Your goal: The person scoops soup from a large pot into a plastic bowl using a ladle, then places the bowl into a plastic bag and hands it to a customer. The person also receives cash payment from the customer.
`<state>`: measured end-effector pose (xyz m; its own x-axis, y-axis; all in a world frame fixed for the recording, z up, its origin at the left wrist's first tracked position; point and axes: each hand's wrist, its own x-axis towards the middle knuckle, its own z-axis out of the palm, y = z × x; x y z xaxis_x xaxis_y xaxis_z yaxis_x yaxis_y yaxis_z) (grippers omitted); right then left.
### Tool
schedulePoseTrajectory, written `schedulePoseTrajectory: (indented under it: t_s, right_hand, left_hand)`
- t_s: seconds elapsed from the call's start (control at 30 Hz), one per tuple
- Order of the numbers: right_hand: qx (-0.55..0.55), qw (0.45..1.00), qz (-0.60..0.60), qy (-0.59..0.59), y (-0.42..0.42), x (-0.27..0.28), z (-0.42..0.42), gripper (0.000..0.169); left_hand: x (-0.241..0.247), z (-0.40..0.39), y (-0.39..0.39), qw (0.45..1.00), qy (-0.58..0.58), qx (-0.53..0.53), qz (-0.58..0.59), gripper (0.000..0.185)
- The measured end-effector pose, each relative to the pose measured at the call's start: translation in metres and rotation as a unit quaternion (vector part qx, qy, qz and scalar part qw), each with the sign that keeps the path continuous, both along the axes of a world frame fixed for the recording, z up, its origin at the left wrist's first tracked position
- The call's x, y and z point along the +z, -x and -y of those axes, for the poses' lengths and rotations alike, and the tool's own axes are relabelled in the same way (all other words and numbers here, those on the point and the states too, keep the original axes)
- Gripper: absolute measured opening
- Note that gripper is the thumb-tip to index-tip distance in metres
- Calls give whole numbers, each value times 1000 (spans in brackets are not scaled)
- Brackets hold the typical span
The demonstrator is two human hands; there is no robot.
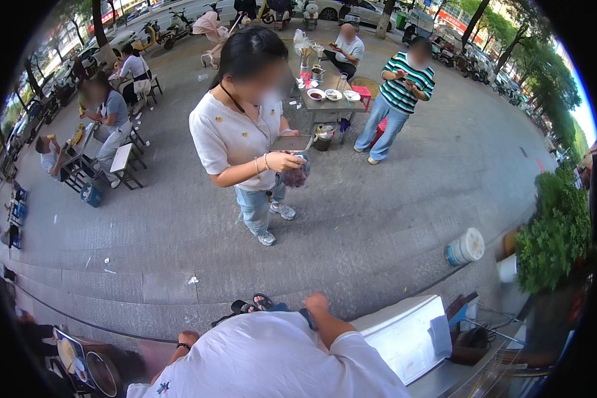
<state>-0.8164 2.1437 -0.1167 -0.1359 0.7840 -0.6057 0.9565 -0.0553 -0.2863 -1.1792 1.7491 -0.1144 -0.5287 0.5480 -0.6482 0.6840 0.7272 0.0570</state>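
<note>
My left hand [189,338], with a dark bead bracelet at the wrist, is low beside my white shirt [273,353]. Its fingers are mostly hidden. On the other side, my right hand [317,302] is held in front of my body with its fingers curled in; nothing shows in it. Both hands are apart from each other. My feet in black sandals [262,301] show just beyond the shirt. Before me stands a person in a white knit top [244,129], who holds a phone [291,143] and a clear plastic bag with dark contents [297,175].
A white box-like surface [408,338] is close on my right. Farther right are a lidded white bucket [470,245] and a green bush [552,234]. Round pans [102,373] stand at lower left. Beyond, people are around a metal table [328,99] with bowls and at low tables at left.
</note>
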Motion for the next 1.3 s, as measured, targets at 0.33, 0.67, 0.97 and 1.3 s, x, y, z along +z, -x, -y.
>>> schedulePoseTrajectory:
  t_s: [0.33,0.67,0.97,1.3]
  right_hand:
    - [-49,998,48,-12,-15,-4,25,36]
    - [-95,995,33,-22,-20,32,30,30]
    - [-8,998,30,-61,-25,8,33,31]
    - [103,978,134,-118,-60,-64,32,24]
  left_hand:
    - [-13,-14,-6,998,-28,-33,39,13]
    - [-17,3,-24,998,9,-60,30,19]
    - [-26,26,-31,994,21,-106,-18,24]
    - [-26,16,-37,979,86,-182,-1,25]
